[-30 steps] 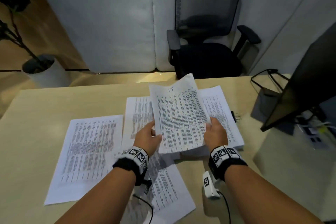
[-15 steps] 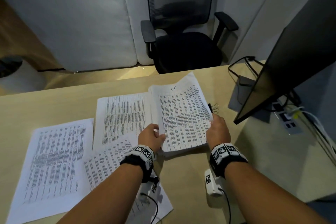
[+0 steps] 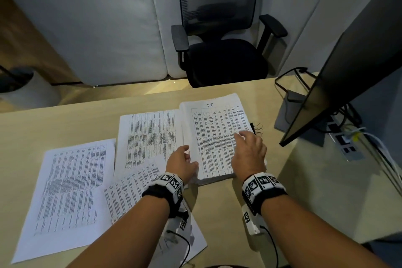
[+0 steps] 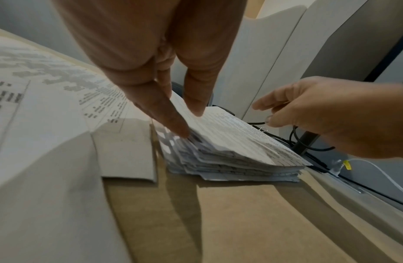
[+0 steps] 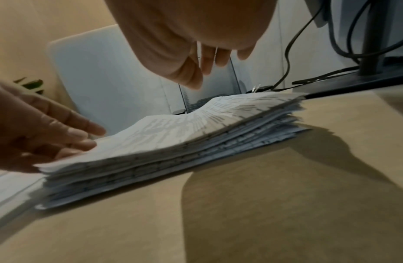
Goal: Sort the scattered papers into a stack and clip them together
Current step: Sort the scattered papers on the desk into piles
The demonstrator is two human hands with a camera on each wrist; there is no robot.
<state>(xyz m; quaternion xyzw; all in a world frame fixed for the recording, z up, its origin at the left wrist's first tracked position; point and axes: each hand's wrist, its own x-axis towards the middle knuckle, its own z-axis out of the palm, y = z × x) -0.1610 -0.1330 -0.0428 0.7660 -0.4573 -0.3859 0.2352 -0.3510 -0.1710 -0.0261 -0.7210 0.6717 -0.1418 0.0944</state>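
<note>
A thick stack of printed papers (image 3: 215, 135), its top sheet marked "IT", lies on the wooden table (image 3: 219, 209). My left hand (image 3: 189, 154) touches the stack's left edge with straight fingers (image 4: 168, 121), thumb lying on the top sheet. My right hand (image 3: 241, 135) hovers over the stack's right side, fingers relaxed and holding nothing (image 5: 202, 74). A black binder clip (image 3: 256, 128) lies on the table just beyond the stack's right edge, also seen in the right wrist view (image 5: 256, 89). Three loose sheets lie left of the stack: (image 3: 150, 135), (image 3: 74, 187), (image 3: 132, 189).
A dark monitor (image 3: 348, 67) on a grey stand (image 3: 289, 113) rises at the right, with cables (image 3: 289, 76) and a power strip (image 3: 345, 146) beside it. A black office chair (image 3: 221, 56) stands behind the table. A plant pot (image 3: 24, 91) sits far left.
The stack, held raised in both hands before, now lies flat on the table. My right hand has let go and moved forward over it toward the clip.
</note>
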